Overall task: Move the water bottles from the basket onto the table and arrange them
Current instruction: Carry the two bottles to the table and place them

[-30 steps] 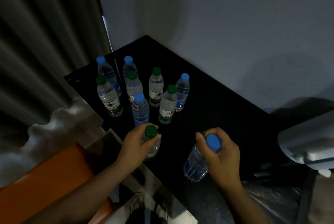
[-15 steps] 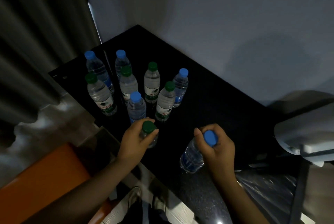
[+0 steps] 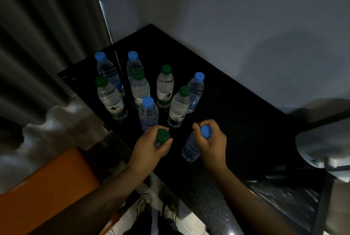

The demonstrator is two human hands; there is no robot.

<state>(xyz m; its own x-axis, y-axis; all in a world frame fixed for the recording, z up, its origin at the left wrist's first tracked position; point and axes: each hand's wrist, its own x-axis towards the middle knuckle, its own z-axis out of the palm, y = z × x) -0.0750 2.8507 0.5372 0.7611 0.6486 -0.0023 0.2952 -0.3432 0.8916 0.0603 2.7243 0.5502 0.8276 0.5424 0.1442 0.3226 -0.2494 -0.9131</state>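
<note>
Several clear water bottles with blue or green caps stand upright on the black table [image 3: 236, 113], grouped at its far left. My left hand [image 3: 149, 149] grips a green-capped bottle [image 3: 162, 136] by the neck at the table's near edge. My right hand [image 3: 212, 143] holds a blue-capped bottle [image 3: 191, 149] near its cap, tilted with the base to the left and resting on the table. Just beyond my hands stand a blue-capped bottle [image 3: 148, 113] and a green-capped bottle [image 3: 179, 107]. No basket shows in the frame.
A grey wall runs behind the table, with a curtain [image 3: 47, 35] on the left. An orange surface [image 3: 43, 193] lies at lower left. A pale grey object [image 3: 325, 143] sits at the right edge. My shoes [image 3: 157, 208] show on the floor below.
Both hands have carried their bottles toward the standing group. The right hand's blue-capped bottle has shifted left, closer to the left hand's green-capped bottle.
</note>
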